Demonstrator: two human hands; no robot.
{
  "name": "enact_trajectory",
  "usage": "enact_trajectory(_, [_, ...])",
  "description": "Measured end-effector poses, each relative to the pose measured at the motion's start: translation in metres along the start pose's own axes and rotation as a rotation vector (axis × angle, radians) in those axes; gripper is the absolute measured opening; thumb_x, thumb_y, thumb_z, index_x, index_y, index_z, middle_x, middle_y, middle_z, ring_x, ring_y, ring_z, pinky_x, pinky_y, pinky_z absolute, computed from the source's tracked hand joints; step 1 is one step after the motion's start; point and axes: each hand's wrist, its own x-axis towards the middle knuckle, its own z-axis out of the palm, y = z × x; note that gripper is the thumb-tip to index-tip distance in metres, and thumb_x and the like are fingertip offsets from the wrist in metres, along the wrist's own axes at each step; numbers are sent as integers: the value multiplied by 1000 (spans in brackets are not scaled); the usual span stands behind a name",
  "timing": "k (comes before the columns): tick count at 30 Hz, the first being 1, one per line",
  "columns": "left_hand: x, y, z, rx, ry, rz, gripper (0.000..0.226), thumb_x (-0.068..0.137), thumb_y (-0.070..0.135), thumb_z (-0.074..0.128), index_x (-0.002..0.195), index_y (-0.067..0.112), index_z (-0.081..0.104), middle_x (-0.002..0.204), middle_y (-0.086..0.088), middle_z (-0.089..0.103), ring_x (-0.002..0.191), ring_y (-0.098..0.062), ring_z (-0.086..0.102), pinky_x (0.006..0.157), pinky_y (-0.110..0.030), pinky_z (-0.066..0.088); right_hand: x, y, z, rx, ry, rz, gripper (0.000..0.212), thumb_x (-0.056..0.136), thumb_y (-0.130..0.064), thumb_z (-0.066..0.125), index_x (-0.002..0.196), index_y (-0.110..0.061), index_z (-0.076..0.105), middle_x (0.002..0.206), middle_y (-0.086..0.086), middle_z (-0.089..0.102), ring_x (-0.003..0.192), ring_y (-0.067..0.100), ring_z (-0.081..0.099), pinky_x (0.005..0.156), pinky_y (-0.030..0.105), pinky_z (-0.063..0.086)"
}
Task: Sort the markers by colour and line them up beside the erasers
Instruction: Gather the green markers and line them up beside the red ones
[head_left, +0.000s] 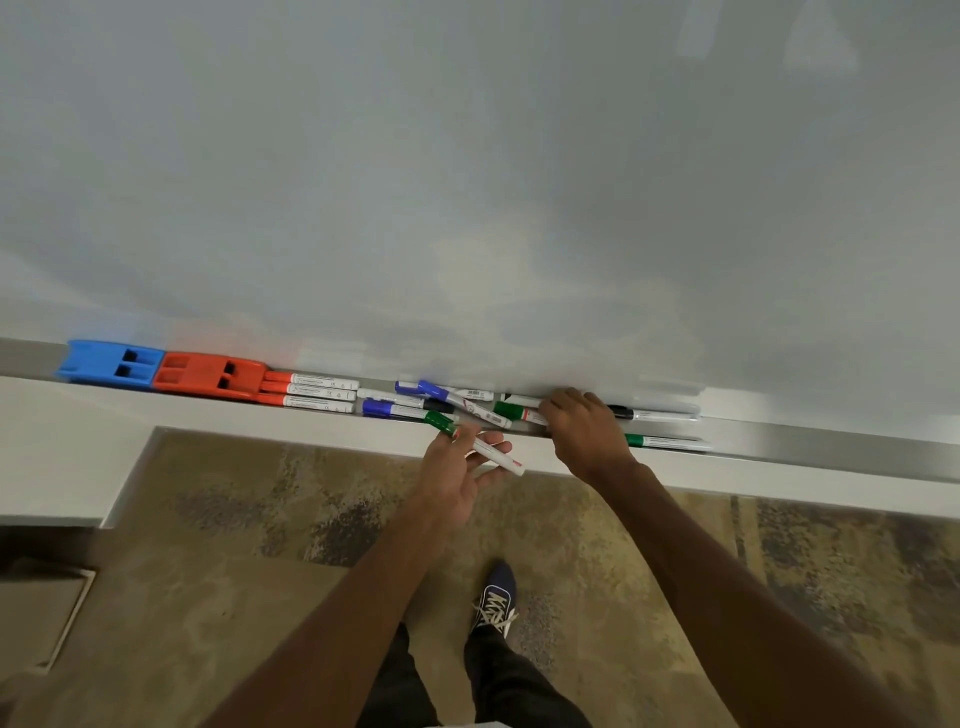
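**Light, smooth markers on a narrow tray: take each one mid-barrel**

Head view: A whiteboard (467, 182) fills the upper half, and its metal tray (831, 447) runs along the bottom edge. At the left end of the tray sit the blue eraser (106, 359) and, touching it, the red eraser (205, 375). Three red markers (311, 393) already lie side by side against the red eraser, caps toward it. To their right is an unsorted heap: blue markers (387, 408), a black marker (402, 399) and a green one crossing each other. Further right, a black marker (654, 414) and a green marker (667, 442) lie apart from the heap.

The left hand (457, 478) holds a green-capped marker (480, 444) loosely, pinched between thumb and fingers along the white barrel, with the cap end pointing back into the heap. The right hand (584, 423) rests palm-down over markers in the tray; its grip is hidden under the knuckles, so I cannot tell whether it has closed on anything. A green cap (511, 411) shows just at its left edge.

These markers look light, stiff and glossy, so they will likely roll and slide on the metal tray. A pinch at the middle of the barrel should keep one level. Pulling by the cap risks popping it off. Lifting one out of the crossed heap may nudge its neighbours toward the tray's front lip.
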Motion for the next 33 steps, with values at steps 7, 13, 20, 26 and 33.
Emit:
enact_trajectory(7, [6, -9, 14, 69, -100, -9, 32, 102, 18, 45, 128, 1, 50, 131, -17, 61, 121, -34, 58, 87, -56, 54, -14, -1, -4, 198, 167, 128, 14, 73, -15, 69, 87, -13, 71, 85, 5, 65, 86, 29, 59, 72, 40, 44])
enact_trajectory(13, [9, -19, 33, 36, -192, -13, 30, 102, 15, 46, 127, 0, 52, 116, -18, 67, 111, -35, 64, 86, -54, 55, -30, -5, -21, 700, 137, 172, 27, 84, -28, 70, 110, -19, 68, 89, -2, 67, 79, 15, 59, 71, 35, 51])
enact_trajectory(20, [9, -33, 51, 56, -227, -4, 29, 99, 15, 52, 122, -3, 54, 115, -22, 68, 105, -33, 69, 80, -51, 57, -47, 5, -22, 797, 174, 152, 22, 89, -16, 66, 110, -21, 71, 94, -3, 72, 81, 13, 64, 73, 38, 55])
enact_trajectory(26, [17, -48, 61, 29, -138, -10, 18, 97, 12, 55, 112, 2, 54, 111, -22, 69, 104, -37, 68, 79, -55, 58, -64, 33, -22, 694, 210, 219, 21, 91, -13, 62, 108, -18, 73, 98, 0, 71, 84, 14, 65, 78, 31, 55])
enact_trajectory(33, [14, -60, 71, 44, -152, -44, 15, 98, 10, 53, 113, 5, 51, 113, -24, 68, 112, -38, 64, 88, -59, 53, -83, 96, -12, 278, 65, 431, 36, 84, 0, 62, 115, -17, 68, 116, 5, 67, 110, 29, 54, 89, 41, 37])
